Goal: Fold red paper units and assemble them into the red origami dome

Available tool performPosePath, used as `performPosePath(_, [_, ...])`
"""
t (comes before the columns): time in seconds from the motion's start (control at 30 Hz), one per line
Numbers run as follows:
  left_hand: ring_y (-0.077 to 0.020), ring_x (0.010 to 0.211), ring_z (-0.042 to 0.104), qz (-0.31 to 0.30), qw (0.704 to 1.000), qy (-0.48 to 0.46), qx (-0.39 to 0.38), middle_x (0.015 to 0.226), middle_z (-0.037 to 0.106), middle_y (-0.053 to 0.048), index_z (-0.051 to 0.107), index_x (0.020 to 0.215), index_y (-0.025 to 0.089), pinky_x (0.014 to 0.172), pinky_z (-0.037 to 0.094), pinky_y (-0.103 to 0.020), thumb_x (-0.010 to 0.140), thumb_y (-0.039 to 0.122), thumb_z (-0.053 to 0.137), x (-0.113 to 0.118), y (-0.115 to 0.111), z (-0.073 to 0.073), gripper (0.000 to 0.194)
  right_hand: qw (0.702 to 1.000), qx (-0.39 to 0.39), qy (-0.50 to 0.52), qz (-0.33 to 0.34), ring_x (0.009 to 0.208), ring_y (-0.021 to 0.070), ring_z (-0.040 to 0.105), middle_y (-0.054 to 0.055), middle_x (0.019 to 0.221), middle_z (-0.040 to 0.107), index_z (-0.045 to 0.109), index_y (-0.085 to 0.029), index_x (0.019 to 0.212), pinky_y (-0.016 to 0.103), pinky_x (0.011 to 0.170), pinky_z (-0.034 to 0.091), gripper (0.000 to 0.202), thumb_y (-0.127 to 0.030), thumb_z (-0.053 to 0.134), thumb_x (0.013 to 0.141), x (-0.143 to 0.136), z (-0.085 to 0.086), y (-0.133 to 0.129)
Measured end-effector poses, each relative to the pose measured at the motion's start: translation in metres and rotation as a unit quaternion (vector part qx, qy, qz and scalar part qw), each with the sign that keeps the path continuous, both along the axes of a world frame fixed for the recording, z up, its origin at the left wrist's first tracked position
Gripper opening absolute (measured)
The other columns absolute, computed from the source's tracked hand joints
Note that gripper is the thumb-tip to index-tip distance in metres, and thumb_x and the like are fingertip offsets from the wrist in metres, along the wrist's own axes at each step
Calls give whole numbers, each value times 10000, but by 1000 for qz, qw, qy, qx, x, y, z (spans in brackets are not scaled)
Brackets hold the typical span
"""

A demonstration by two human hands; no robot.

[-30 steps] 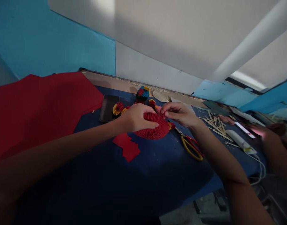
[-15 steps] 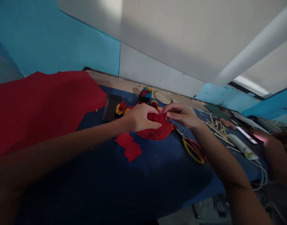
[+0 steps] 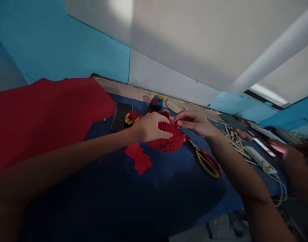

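Note:
A round red model of folded paper pieces (image 3: 166,144) rests on the blue table (image 3: 133,198). Wrapped over its left side, my left hand (image 3: 155,127) grips it between thumb and fingers. At its upper right edge, my right hand (image 3: 192,123) has thumb and fingertips pinched; a small bit of red paper shows there, partly hidden. Behind the model are a red-and-yellow folded paper piece (image 3: 130,117) and a blue, yellow and red one (image 3: 157,102). Small red paper sheets (image 3: 140,159) lie in front, left of centre.
Yellow-and-red handled scissors (image 3: 206,163) lie right of the model. A dark phone (image 3: 121,116) and large red paper (image 3: 50,114) are on the left. Thin wooden sticks (image 3: 234,139) and a white glue gun (image 3: 259,159) lie right, near another person's hand (image 3: 286,149) by a lit phone (image 3: 264,147).
The camera view has shifted slightly. Both hands keep nearly the same hold on the red paper model, with only a slight move of the right fingertips.

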State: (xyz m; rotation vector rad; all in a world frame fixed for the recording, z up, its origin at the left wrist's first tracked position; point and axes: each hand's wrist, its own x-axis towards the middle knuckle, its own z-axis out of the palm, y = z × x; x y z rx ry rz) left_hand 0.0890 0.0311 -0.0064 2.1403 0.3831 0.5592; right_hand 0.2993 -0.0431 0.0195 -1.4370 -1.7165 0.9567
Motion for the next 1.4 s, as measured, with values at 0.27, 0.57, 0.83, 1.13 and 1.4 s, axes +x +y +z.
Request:
performPosePath(0.27, [-127, 657, 560, 1, 1000, -8, 10, 708, 678, -15, 744, 906, 143, 599, 379, -233, 711, 366, 670, 1, 3, -3, 305, 1000, 2, -8, 0, 617, 76, 547, -6, 700, 644, 700, -185, 805, 211, 585, 441, 217, -391, 753, 756, 1, 10, -3])
performPosePath(0.57, [-139, 690, 590, 3, 1000, -4, -8, 771, 707, -39, 728, 912, 123, 614, 401, -239, 696, 347, 663, 2, 3, -4, 318, 998, -17, -42, 48, 655, 77, 564, -9, 746, 647, 681, -187, 845, 213, 619, 462, 166, -344, 709, 799, 11, 8, -10])
performPosePath(0.83, [-144, 708, 591, 2, 1000, -8, -10, 770, 704, -35, 728, 887, 129, 628, 404, -247, 697, 364, 666, 3, 3, -5, 308, 998, -11, -27, 49, 667, 69, 576, -15, 758, 660, 696, -192, 853, 206, 635, 474, 121, -300, 712, 801, 12, 4, -8])
performPosePath(1.13, [-153, 730, 621, 6, 1000, -14, 8, 781, 721, -36, 736, 913, 138, 659, 418, -254, 705, 361, 671, 3, 2, -6, 312, 999, 6, -48, 25, 648, 74, 577, -12, 742, 678, 719, -191, 834, 212, 617, 482, 134, -315, 726, 782, 1, 6, -16])
performPosePath(1.4, [-189, 843, 665, 27, 1000, -9, 2, 882, 748, -44, 744, 974, 159, 751, 457, -284, 699, 338, 691, 4, 4, -7, 332, 997, -29, 17, -75, 717, 105, 650, 5, 807, 723, 707, -202, 848, 246, 692, 526, 245, -332, 813, 669, -14, 8, -21])
